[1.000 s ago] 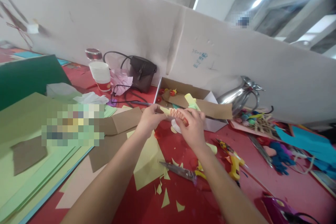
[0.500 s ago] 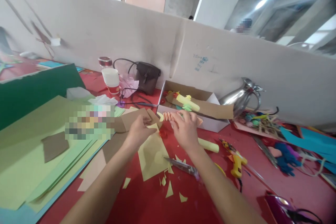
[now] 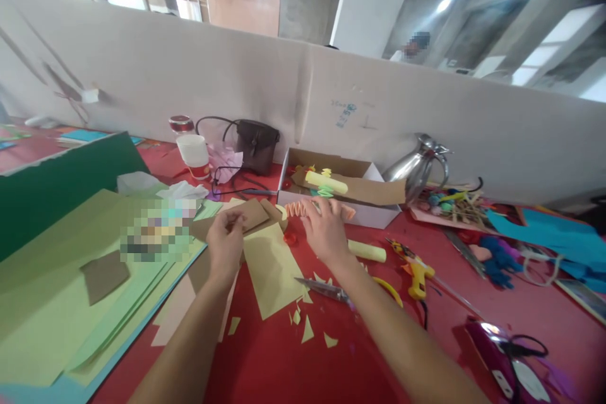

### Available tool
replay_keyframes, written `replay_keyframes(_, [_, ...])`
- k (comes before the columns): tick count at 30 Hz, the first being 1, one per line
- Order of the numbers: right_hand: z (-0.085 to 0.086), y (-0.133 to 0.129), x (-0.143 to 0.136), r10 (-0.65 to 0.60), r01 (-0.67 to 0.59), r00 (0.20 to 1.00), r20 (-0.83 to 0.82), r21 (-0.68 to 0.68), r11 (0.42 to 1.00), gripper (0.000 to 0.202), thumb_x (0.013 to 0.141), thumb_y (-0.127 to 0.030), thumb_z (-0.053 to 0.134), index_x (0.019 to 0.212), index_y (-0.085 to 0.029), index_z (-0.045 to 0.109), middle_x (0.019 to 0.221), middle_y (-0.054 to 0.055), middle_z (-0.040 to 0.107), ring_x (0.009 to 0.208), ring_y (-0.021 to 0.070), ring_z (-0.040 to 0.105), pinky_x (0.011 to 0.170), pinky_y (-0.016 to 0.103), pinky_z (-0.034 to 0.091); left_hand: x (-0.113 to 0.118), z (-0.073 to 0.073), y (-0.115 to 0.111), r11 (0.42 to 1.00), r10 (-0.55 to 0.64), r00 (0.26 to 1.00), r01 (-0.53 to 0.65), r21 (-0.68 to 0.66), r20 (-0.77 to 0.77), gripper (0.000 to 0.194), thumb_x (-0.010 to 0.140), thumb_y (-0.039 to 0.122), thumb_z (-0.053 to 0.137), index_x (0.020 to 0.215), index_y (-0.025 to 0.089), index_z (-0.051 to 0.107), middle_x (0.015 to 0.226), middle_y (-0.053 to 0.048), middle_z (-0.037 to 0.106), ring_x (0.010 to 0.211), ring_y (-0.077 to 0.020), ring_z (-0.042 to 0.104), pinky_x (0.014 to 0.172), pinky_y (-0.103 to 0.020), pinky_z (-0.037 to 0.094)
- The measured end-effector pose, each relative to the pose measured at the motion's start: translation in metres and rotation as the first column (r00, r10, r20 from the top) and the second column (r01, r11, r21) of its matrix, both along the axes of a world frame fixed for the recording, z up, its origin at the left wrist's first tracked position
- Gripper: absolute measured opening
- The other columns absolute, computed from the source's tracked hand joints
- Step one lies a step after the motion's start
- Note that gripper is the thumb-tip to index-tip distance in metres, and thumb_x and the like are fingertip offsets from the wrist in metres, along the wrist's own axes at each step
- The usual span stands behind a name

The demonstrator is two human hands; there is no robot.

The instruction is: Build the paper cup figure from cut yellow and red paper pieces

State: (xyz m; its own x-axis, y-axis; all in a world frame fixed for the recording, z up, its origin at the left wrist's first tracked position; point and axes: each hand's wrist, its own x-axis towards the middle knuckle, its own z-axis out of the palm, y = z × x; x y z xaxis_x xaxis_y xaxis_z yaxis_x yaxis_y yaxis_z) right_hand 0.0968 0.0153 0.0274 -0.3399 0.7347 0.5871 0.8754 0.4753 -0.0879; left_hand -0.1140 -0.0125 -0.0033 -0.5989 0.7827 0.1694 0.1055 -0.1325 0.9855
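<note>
My right hand (image 3: 326,230) is closed around an orange paper piece folded zigzag like a spring (image 3: 296,209), with a pale yellow curved tip at its left end. My left hand (image 3: 226,243) has its fingers curled together at the edge of a brown cardboard piece (image 3: 253,216); whatever they pinch is too small to make out. Below the hands lies a yellow paper sheet (image 3: 272,271), with a small red ring-like piece (image 3: 290,238) beside it. Scissors (image 3: 326,290) with yellow handles rest under my right forearm, among paper scraps (image 3: 307,330).
A white box (image 3: 369,211) behind my right hand contains a yellow paper roll with folded strips. Another yellow roll (image 3: 367,250) and a yellow glue gun (image 3: 419,278) lie to the right. Paper sheets (image 3: 42,303), a paper cup (image 3: 193,151), a dark bag (image 3: 258,145) and a metal jug (image 3: 411,170) stand around.
My left hand has drawn back to the left, and its fingers have curled together. My right hand still holds the orange spring. The view has shifted slightly.
</note>
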Motion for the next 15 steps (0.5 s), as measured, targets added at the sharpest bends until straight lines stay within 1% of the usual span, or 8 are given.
replay_keyframes(4, [0.0014, 0.0019, 0.0033, 0.005, -0.005, 1.000, -0.023, -0.001, 1.000, 0.036, 0.093, -0.021, 0.054, 0.129, -0.025, 0.059, 0.124, 0.012, 0.058, 0.108, 0.0322, 0.041, 0.090, 0.048, 0.036, 0.0021, 0.0062, -0.0005, 0.998, 0.052, 0.998, -0.053, 0.023, 0.044, 0.019, 0.075, 0.025, 0.062, 0.093, 0.018, 0.060, 0.083, -0.001, 0.063, 0.063, -0.0123, 0.059, 0.063, -0.026, 0.049])
replay_keyframes(7, [0.0027, 0.0002, 0.0056, 0.000, 0.000, 1.000, -0.019, -0.015, 1.000, 0.036, 0.092, -0.020, 0.056, 0.128, -0.025, 0.059, 0.124, 0.011, 0.058, 0.109, 0.0319, 0.042, 0.091, 0.048, 0.037, 0.0051, 0.0092, 0.0000, 0.997, 0.070, 0.995, -0.071, 0.023, 0.069, 0.022, 0.073, 0.023, 0.062, 0.094, 0.019, 0.058, 0.081, 0.000, 0.060, 0.060, -0.0114, 0.058, 0.060, -0.025, 0.048])
replay_keyframes(10, [0.0033, -0.0031, 0.0065, -0.002, 0.002, 1.000, -0.011, -0.027, 1.000, 0.035, 0.093, -0.020, 0.055, 0.128, -0.025, 0.059, 0.124, 0.011, 0.058, 0.109, 0.0313, 0.042, 0.091, 0.047, 0.037, 0.0051, 0.0074, 0.0014, 0.997, 0.069, 0.994, -0.072, 0.031, 0.081, 0.024, 0.073, 0.023, 0.063, 0.095, 0.019, 0.058, 0.081, 0.001, 0.059, 0.059, -0.0110, 0.058, 0.059, -0.025, 0.048])
replay_keyframes(15, [0.0021, -0.0055, 0.0058, 0.001, -0.001, 1.000, 0.000, -0.017, 1.000, 0.034, 0.094, -0.021, 0.053, 0.128, -0.024, 0.059, 0.127, 0.012, 0.057, 0.113, 0.0319, 0.041, 0.093, 0.049, 0.036, 0.0005, 0.0005, 0.0038, 0.996, 0.072, 0.997, -0.073, 0.044, 0.035, 0.025, 0.074, 0.024, 0.064, 0.098, 0.020, 0.057, 0.082, 0.001, 0.059, 0.063, -0.0116, 0.058, 0.061, -0.025, 0.048])
